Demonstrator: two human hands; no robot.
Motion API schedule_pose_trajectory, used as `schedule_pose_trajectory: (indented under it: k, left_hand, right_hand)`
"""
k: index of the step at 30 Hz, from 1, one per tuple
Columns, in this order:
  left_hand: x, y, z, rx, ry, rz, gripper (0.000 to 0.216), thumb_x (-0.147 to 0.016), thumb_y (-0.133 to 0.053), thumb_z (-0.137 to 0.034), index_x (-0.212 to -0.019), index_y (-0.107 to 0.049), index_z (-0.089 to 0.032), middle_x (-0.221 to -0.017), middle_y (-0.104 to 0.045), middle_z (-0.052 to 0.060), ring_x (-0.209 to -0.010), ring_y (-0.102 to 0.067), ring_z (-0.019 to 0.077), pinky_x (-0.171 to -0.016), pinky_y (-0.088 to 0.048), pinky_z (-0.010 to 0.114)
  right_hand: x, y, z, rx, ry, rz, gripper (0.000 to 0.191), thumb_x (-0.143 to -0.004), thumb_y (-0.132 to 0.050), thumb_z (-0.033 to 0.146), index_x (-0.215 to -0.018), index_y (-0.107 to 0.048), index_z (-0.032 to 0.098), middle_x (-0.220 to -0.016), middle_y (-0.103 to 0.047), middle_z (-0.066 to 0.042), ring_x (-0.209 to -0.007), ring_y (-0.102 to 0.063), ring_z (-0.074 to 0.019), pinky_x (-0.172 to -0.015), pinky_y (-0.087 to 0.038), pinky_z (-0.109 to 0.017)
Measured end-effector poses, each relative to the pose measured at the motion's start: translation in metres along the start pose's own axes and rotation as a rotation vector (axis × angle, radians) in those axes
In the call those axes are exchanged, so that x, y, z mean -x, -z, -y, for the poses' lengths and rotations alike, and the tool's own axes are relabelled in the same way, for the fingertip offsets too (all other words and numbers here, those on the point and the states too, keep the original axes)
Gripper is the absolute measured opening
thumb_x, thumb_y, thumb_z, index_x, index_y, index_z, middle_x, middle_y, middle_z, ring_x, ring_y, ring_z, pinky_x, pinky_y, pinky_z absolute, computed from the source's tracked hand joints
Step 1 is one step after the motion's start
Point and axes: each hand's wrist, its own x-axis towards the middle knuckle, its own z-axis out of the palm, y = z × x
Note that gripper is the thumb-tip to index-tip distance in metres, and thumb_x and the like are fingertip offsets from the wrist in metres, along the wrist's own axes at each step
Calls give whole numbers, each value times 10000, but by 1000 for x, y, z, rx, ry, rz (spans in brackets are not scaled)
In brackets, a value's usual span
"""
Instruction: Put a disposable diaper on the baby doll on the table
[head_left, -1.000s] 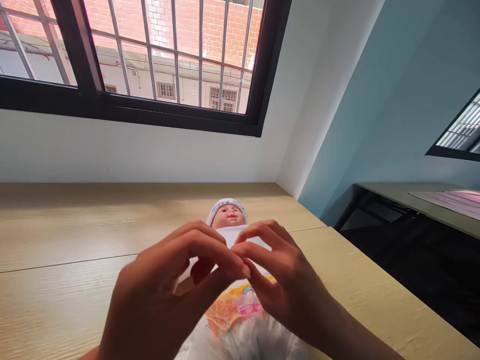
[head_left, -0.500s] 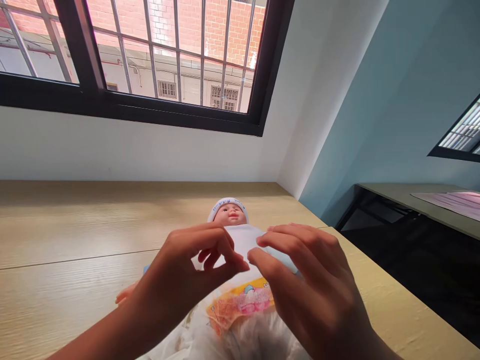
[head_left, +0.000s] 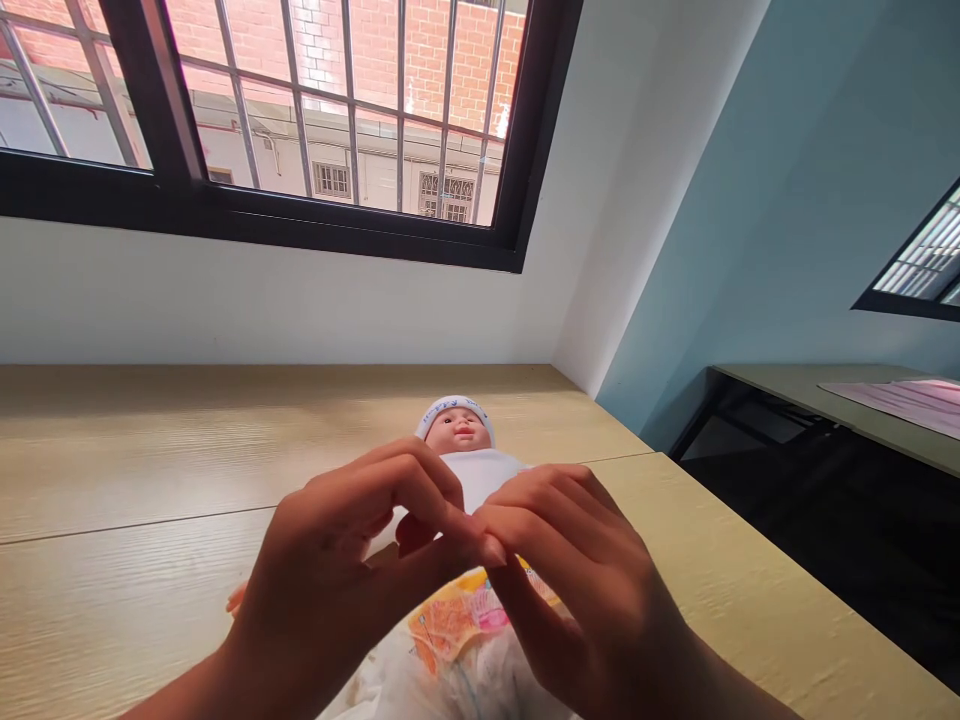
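Head view, looking forward and down along a light wood-grain desk (head_left: 150,450): a baby doll (head_left: 455,425) lies on its back on the desk, feet toward the wearer, head toward the far wall, roughly centred along the desk's width. It wears a white cap (head_left: 454,408) with blue lettering too small to read and a white top (head_left: 484,478). Below the top sits a white disposable diaper (head_left: 457,680) with an orange and pink printed waistband (head_left: 457,618). The left hand (head_left: 337,570) and right hand (head_left: 585,585) are together over the doll's middle, fingers curled, fingertips meeting or nearly so just above the printed band. Both hands hide the join between top and diaper, so whether they are pinching an edge or tab cannot be told. A small pale doll hand (head_left: 236,598) pokes out just beyond the left hand, resting near the desk surface. A seam (head_left: 150,526) crosses the desk under the doll. Past the desk's far edge stands a white wall (head_left: 262,300) with a black-framed barred window (head_left: 262,205) showing a brick building (head_left: 427,60). To the right, beyond a blue wall (head_left: 750,250), a second desk (head_left: 780,390) carries a pink sheet (head_left: 900,398).
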Motion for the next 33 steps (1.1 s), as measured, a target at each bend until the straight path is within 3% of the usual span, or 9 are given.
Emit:
schedule_pose_trajectory:
  k: [4, 8, 14, 16, 22, 24, 27, 30, 33]
  left_hand:
    - [-3, -1, -1, 30, 9, -34, 193, -724, -756, -72, -633, -684, -226, -630, -656, -59, -567, -596, 60, -495, -459, 84]
    - [-4, -2, -2, -21, -64, -34, 207, -716, -762, -58, -637, -696, -238, -625, -647, -63, -504, -527, 49, -428, -397, 111]
    - [-1, -8, -6, -134, -13, -22, 156, -737, -816, -318, -651, -708, -245, -554, -581, -20, -545, -565, 142, -423, -441, 209]
    - [0, -11, -8, -107, 31, -4, 163, -725, -818, -354, -653, -714, -251, -537, -560, -20, -554, -570, 154, -424, -449, 215]
    - [9, -12, -9, 107, 311, 120, 154, -666, -827, -264, -582, -699, -253, -504, -518, -34, -502, -526, 137, -392, -434, 190]
    - [10, -9, -10, 192, 463, 240, 172, -631, -822, -193, -549, -681, -250, -496, -502, -45, -473, -480, 113, -375, -405, 163]
    - [9, -6, -10, 334, 690, 368, 208, -609, -795, -135, -517, -641, -241, -487, -464, -61, -475, -423, 80, -381, -369, 102]
    - [7, -6, -10, 405, 694, 367, 197, -644, -757, -118, -528, -668, -249, -483, -445, -60, -477, -412, 75, -394, -374, 86]
    - [9, -6, -8, 335, 570, 340, 199, -682, -737, -101, -573, -722, -266, -520, -521, -48, -503, -471, 83, -430, -421, 100]
  right_hand:
    - [-1, 4, 1, -16, -20, -41, 176, -886, -555, -16, -913, -616, 147, -809, -678, -14, -768, -600, -127, -753, -454, -287]
    - [-4, 9, 2, 3, -51, -56, 149, -892, -585, 5, -914, -616, 149, -827, -685, -7, -784, -607, -117, -742, -468, -267]
    - [-5, 14, 2, -80, -78, -19, 146, -890, -572, 24, -872, -606, 165, -778, -661, 22, -743, -597, -95, -714, -472, -244]
    - [-5, 18, 4, -214, -167, 13, 130, -902, -578, 57, -867, -609, 179, -778, -649, 36, -740, -598, -81, -716, -470, -222]
    - [-4, 31, 5, -1014, -772, 289, 187, -1005, -571, 359, -900, -589, 205, -861, -605, 27, -829, -596, -87, -785, -474, -204]
    - [-5, 30, 3, -1215, -817, 308, 195, -992, -599, 342, -875, -597, 186, -826, -591, 25, -791, -579, -78, -768, -469, -194]
    - [-4, 26, -1, -1301, -825, 314, 189, -978, -625, 324, -872, -613, 169, -797, -559, 23, -727, -520, -70, -716, -443, -189]
    - [-3, 24, -3, -1291, -852, 295, 190, -973, -632, 339, -885, -617, 171, -832, -565, 11, -727, -510, -79, -713, -436, -208]
    - [-3, 25, -2, -1282, -873, 296, 202, -975, -627, 358, -902, -614, 170, -817, -568, 9, -722, -509, -84, -703, -434, -215]
